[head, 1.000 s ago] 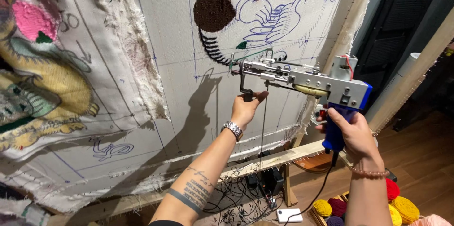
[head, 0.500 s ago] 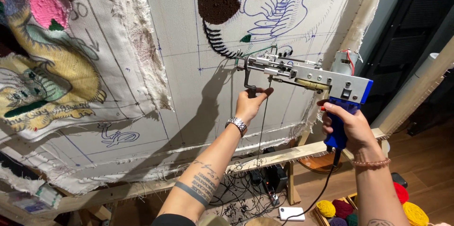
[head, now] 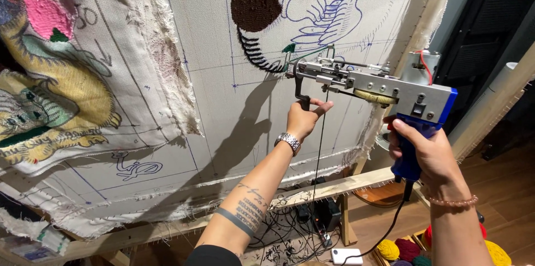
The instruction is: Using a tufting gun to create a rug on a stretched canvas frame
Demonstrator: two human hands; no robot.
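1. Your left hand (head: pixel 304 118) grips the front handle of the tufting gun (head: pixel 372 85).
2. Your right hand (head: pixel 423 152) wraps its blue grip.
3. The gun's tip touches the stretched cloth (head: pixel 212 49) beside dark brown tufting (head: pixel 256 5).

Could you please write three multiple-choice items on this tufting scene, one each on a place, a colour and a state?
1. Where is the wristwatch?
A. on the left wrist
B. on the right wrist
C. on the wooden frame

2. What colour is the handle of the tufting gun in the right hand?
A. red
B. blue
C. yellow

3. How does the left hand meet the gun?
A. hangs clear of it
B. lies flat on the cloth
C. grips its black front handle

Answers: 1 A, the watch sits on the tattooed arm. 2 B, blue shows above and below the fingers. 3 C, the fingers curl round the front handle.
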